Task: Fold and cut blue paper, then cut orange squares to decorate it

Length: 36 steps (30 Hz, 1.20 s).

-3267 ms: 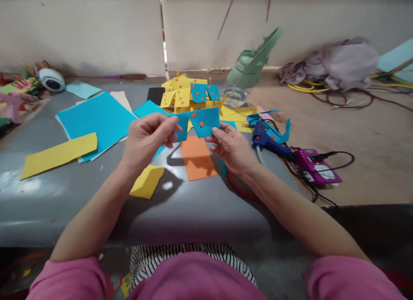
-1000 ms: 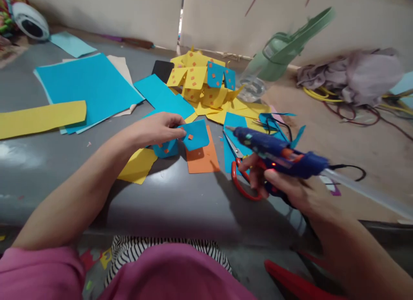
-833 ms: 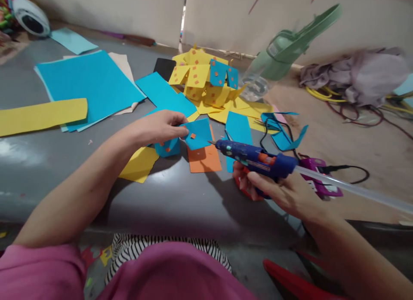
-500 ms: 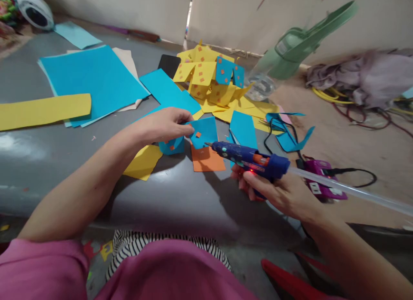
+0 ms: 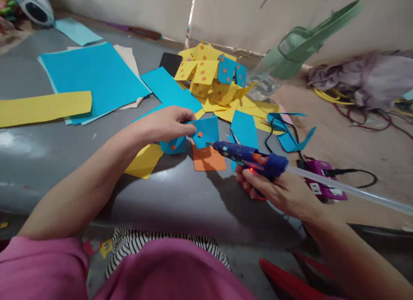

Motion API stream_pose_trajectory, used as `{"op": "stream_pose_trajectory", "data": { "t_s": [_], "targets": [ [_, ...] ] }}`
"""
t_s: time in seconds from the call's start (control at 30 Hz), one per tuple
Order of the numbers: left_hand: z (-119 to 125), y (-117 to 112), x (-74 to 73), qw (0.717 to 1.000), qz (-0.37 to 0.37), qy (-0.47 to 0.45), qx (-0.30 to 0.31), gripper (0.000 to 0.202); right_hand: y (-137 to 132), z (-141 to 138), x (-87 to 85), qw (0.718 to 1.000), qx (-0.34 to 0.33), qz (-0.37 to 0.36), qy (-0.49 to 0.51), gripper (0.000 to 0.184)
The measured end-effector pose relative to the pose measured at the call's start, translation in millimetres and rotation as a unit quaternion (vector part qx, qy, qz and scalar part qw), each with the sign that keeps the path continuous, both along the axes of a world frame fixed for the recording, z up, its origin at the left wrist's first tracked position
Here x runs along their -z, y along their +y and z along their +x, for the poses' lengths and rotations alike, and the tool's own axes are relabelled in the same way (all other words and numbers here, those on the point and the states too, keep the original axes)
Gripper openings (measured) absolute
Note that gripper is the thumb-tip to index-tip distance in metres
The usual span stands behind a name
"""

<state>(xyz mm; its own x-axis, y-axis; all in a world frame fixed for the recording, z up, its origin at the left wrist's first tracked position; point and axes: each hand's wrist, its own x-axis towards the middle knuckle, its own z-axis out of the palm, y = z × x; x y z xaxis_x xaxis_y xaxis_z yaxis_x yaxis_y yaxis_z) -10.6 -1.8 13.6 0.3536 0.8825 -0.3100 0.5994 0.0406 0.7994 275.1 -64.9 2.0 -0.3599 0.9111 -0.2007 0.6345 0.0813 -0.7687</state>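
Observation:
My left hand [image 5: 176,123] pinches a small blue paper piece [image 5: 209,130] that carries orange squares. My right hand [image 5: 274,186] is wrapped round a dark blue hot glue gun [image 5: 248,156] with a red light lit and a long clear glue stick [image 5: 342,186] out of its back. The gun's nozzle is at the lower edge of the blue piece; whether it touches, I cannot tell. Under them lies an orange paper square [image 5: 209,159]. Another blue folded piece with orange squares [image 5: 174,146] sits below my left hand, beside a yellow paper piece [image 5: 144,162].
Behind my hands stands a pile of yellow and blue folded papers with orange squares [image 5: 204,72]. Blue sheets [image 5: 93,81] and a yellow strip [image 5: 45,108] lie left. A green-and-clear container [image 5: 285,50] stands back right, a purple power strip [image 5: 322,177] at right.
Both hands, the blue piece and the glue gun hold almost the same place. The view has shifted very slightly.

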Motion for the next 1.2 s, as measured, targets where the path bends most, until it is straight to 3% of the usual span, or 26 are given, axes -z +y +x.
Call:
{"op": "stream_pose_trajectory", "data": {
  "t_s": [0.67, 0.73, 0.8, 0.9, 1.03, 1.1, 1.2],
  "targets": [
    [0.5, -0.3, -0.1, 1.000, -0.013, -0.006, 0.002, 0.020, -3.1, -2.9, -7.3, 0.999, -0.013, -0.014, -0.046, 0.051],
    [0.8, -0.1, -0.9, 1.000, -0.014, -0.004, 0.002, 0.019, -2.1, 4.0, -12.9, 0.998, -0.010, 0.015, -0.057, 0.048],
    [1.2, 0.1, -1.6, 1.000, -0.010, -0.001, 0.002, 0.020, 5.2, 14.9, -17.6, 0.990, 0.008, 0.100, -0.104, 0.043],
    [1.6, 0.2, -1.9, 1.000, -0.006, 0.017, 0.001, 0.021, 28.2, 37.2, -16.4, 0.943, -0.009, 0.242, -0.228, 0.041],
    [0.3, 1.3, 0.2, 0.999, 0.003, 0.032, 0.003, 0.022, 58.4, 73.7, -3.6, 0.922, -0.030, 0.221, -0.318, 0.039],
    [-1.5, 2.7, 1.9, 0.999, 0.010, 0.035, -0.002, 0.021, 63.5, 87.7, -0.6, 0.923, -0.057, 0.211, -0.318, 0.031],
    [-4.5, 4.9, 3.7, 0.999, 0.019, 0.042, -0.016, 0.023, 58.4, 86.9, -4.9, 0.920, -0.065, 0.265, -0.281, 0.027]
  ]
}}
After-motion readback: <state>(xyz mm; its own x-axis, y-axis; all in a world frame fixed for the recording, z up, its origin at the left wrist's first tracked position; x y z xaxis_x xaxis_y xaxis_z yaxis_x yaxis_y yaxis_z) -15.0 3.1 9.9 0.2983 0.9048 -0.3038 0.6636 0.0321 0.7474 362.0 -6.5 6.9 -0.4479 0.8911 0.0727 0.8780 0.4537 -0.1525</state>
